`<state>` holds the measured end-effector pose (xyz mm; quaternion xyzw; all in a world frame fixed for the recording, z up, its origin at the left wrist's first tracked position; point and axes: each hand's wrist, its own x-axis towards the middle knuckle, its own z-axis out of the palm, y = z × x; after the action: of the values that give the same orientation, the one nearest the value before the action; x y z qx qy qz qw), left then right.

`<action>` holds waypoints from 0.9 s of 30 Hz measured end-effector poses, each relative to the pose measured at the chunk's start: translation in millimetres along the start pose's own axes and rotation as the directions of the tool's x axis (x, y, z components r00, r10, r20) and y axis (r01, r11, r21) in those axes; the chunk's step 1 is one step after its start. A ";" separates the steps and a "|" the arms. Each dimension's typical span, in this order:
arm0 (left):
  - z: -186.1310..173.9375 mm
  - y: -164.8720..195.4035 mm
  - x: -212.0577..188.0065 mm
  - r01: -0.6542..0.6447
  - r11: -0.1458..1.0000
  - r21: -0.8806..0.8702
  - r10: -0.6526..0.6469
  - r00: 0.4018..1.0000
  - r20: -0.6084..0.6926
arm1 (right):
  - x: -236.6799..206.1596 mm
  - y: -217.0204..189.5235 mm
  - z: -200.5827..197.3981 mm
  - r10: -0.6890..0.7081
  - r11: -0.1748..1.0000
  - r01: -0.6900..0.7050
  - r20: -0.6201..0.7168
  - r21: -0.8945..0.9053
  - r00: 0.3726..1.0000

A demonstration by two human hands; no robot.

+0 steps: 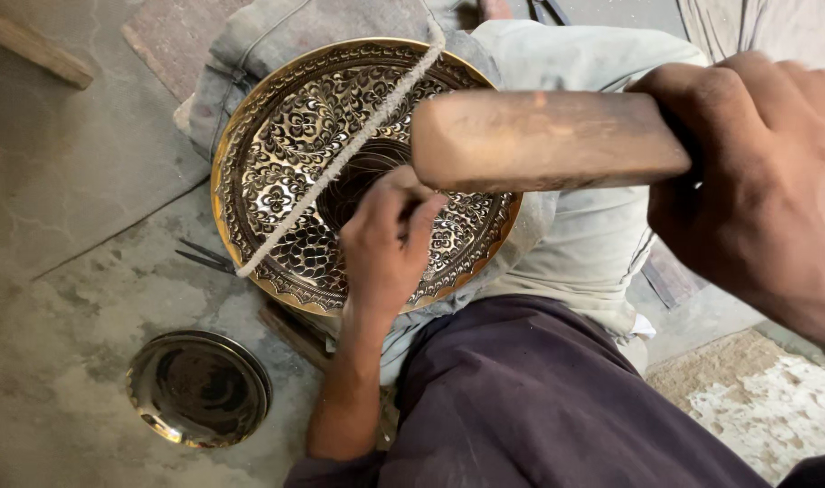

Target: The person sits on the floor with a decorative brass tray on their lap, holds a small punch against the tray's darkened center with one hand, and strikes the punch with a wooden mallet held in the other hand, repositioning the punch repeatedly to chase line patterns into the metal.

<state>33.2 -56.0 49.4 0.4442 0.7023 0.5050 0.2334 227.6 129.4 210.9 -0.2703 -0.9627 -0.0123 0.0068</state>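
Observation:
A round brass plate (286, 136) with dense engraved floral patterns rests tilted against my knee. A pale cord (340, 154) runs across its face from the top rim to the lower left rim. My left hand (385, 239) sits on the plate's centre, fingers closed on a small tool that is mostly hidden. My right hand (760, 190) is raised close to the camera, shut on a wooden mallet (543, 140) whose blunt end hovers above my left hand.
A smaller plain metal dish (198, 389) lies on the concrete floor at lower left. Thin dark metal tools (204, 258) lie beside the plate's left rim. Cloth padding (277, 36) lies under the plate, and a wooden plank (34, 47) sits top left.

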 end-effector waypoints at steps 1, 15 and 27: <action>-2.2 -0.2 3.7 -0.056 0.998 0.042 0.053 0.997 0.062 | 0.4 3.9 2.6 -0.025 1.000 0.025 -0.035 -0.001 0.999; -1.2 4.8 12.0 -0.109 0.993 0.034 0.105 0.989 0.099 | 11.4 3.6 35.3 -0.097 0.978 0.079 -0.090 -0.191 0.991; -0.2 0.3 13.1 -0.112 0.993 0.047 0.106 0.987 0.117 | 23.6 4.2 40.5 0.215 0.764 -0.194 0.041 0.616 0.976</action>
<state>26.7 -44.8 51.3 0.5162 0.6756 0.4719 0.2333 209.4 146.4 170.9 -0.3562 -0.8783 0.2988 0.1114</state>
